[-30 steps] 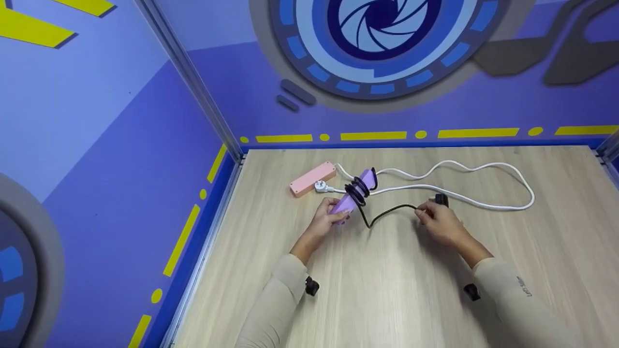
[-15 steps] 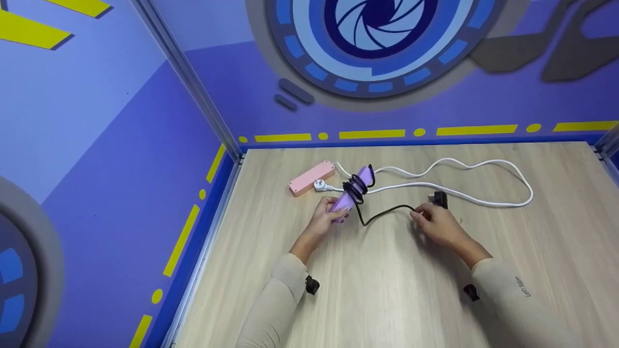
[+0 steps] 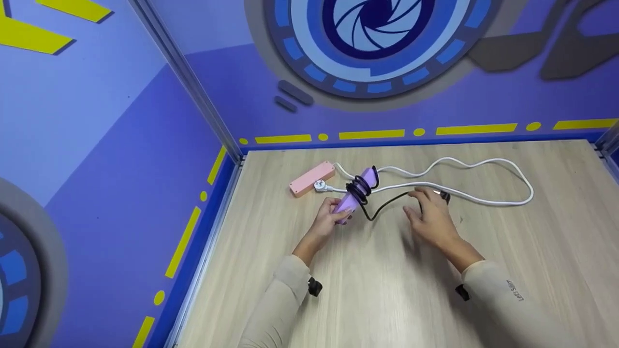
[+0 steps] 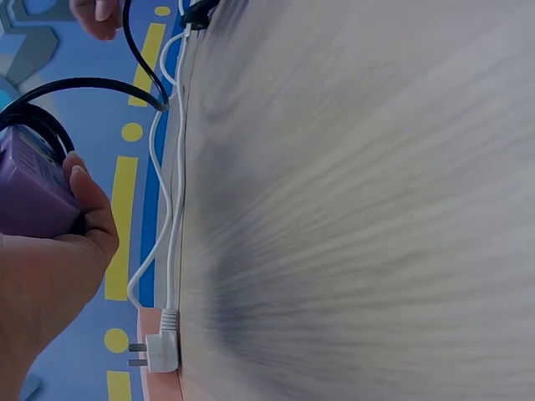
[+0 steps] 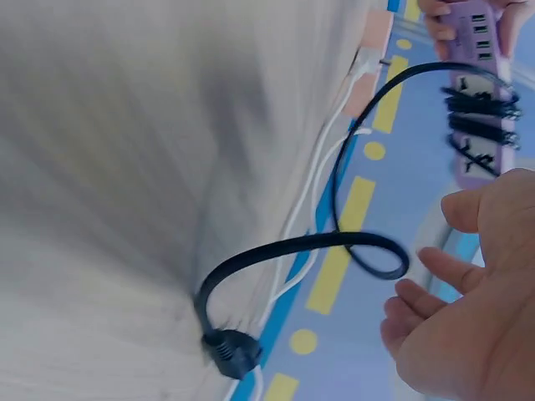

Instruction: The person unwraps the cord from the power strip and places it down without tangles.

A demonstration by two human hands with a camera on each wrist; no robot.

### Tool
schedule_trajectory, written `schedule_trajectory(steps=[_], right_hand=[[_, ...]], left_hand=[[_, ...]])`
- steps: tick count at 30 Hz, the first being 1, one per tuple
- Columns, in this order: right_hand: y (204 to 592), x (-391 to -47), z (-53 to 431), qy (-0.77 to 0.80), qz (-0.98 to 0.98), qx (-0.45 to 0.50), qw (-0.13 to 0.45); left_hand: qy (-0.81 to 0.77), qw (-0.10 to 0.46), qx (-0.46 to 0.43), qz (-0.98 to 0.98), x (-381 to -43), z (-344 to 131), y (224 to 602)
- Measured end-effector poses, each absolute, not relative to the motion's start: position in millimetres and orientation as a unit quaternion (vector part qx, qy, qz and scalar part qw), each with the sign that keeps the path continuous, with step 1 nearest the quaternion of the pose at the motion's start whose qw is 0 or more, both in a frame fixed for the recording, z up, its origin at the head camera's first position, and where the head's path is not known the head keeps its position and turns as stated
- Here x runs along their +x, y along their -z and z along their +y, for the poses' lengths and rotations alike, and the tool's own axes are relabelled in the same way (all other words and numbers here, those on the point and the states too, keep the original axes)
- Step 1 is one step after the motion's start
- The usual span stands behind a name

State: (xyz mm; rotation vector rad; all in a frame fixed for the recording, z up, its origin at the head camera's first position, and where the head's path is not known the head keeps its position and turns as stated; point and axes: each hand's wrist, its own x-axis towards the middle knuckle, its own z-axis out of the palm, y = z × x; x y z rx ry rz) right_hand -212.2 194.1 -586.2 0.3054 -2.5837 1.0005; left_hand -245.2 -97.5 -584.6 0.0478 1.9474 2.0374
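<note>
My left hand grips the near end of a purple power strip, holding it at a tilt above the table. A black cord is wound several times around the strip's middle. From there, its loose length runs right. My right hand is beside that length, thumb and fingers apart. In the right wrist view the cord's bend passes just off the fingertips, with nothing pinched. The cord ends in a black plug on the table, partly hidden behind the right hand in the head view.
A pink power strip lies at the back left of the wooden table. Its white plug rests against it, and its white cord makes a long loop to the right. Blue and purple walls stand behind and at the left.
My right hand has let go of the black cord; its fingers have spread and moved slightly. The left hand still holds the purple power strip in nearly the same place.
</note>
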Motion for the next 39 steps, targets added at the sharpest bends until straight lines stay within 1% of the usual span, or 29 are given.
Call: schedule_trajectory(steps=[3, 8, 15, 20, 25, 27, 33, 39], right_hand=[[582.9, -209.5, 187.4, -0.349, -0.912, 0.127, 0.176], [579.0, -203.9, 176.1, -0.351, -0.909, 0.162, 0.153], [580.1, -202.5, 151.8, -0.348, -0.897, 0.226, 0.151], [583.4, -202.7, 138.4, -0.351, -0.900, 0.236, 0.103], [586.3, -204.0, 134.4, -0.402, -0.888, 0.217, 0.058], [587.1, -204.2, 135.2, -0.419, -0.882, 0.210, 0.061], [589.0, -201.3, 139.5, -0.412, -0.879, 0.217, 0.098], [581.9, -196.7, 142.9, -0.393, -0.889, 0.213, 0.103]], left_hand=[[-0.716, 0.159, 0.019, 0.679, -244.5, -96.4, 586.6], [-0.727, 0.159, 0.023, 0.668, -243.2, -93.1, 586.3], [-0.732, 0.158, 0.016, 0.663, -241.6, -89.5, 583.4], [-0.732, 0.161, 0.021, 0.662, -240.4, -87.9, 582.7], [-0.731, 0.161, 0.026, 0.663, -241.7, -87.4, 581.1], [-0.729, 0.161, 0.028, 0.665, -242.4, -87.5, 580.8], [-0.728, 0.167, 0.025, 0.665, -242.1, -88.8, 583.1], [-0.729, 0.164, 0.020, 0.664, -240.5, -87.7, 587.5]])
